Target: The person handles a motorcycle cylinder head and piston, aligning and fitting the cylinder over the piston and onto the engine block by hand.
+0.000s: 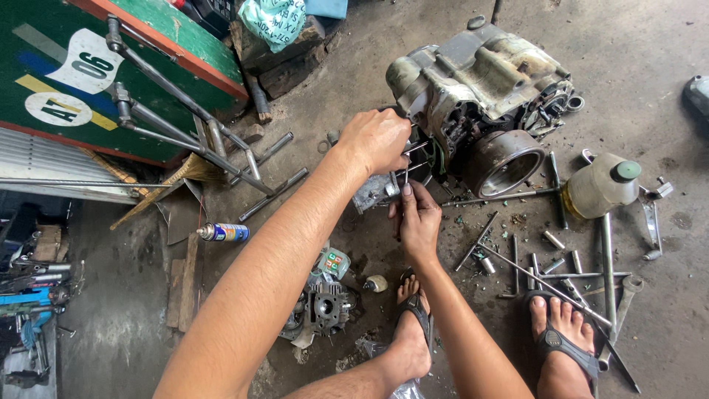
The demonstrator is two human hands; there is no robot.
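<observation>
A: Where is the engine block (480, 89) sitting?

B: It is lying on the concrete floor (650, 44), dirty and grey, with its round open bore facing the person's feet.

A: What are the hands doing?

B: The left hand (375, 140) is curling its fingers against the block's near side, beside thin studs (413, 148); what it is grasping, I cannot tell. The right hand (417, 214) is pinching a thin metal rod (405, 176), pointing it up just below the left.

A: And around them?

B: A plastic bottle (600, 186) is lying near the block, with T-handle wrenches (517, 258) scattered beside it, a spray can (224, 233) well apart to the left, and a cylinder head (323, 307) by the sandalled foot (412, 325).
</observation>
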